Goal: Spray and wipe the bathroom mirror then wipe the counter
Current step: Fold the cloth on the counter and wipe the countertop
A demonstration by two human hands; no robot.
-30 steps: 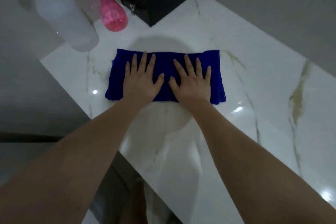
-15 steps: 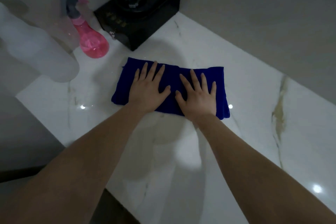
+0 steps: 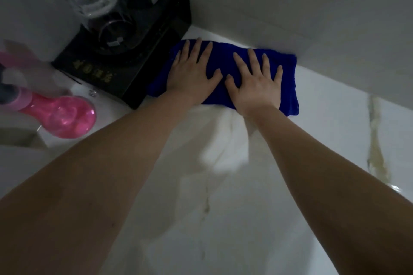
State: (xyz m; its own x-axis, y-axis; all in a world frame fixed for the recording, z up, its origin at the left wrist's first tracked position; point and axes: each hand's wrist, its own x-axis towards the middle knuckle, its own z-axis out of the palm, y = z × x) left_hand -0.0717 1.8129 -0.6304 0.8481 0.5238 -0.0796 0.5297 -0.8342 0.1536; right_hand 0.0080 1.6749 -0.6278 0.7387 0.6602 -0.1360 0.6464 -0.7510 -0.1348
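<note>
Both flat hands have pushed the blue cloth back against the wall! Fingers straight and spread, left hand and right hand press it onto the white counter, beside the black box and the pink spray bottle.

Gold lettering on the black box is unreadable.

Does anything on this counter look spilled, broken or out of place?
Only a yellowish-brown streak on the white counter, right of the blue cloth: a stain or marble veining, I cannot tell. Nothing looks spilled.
</note>
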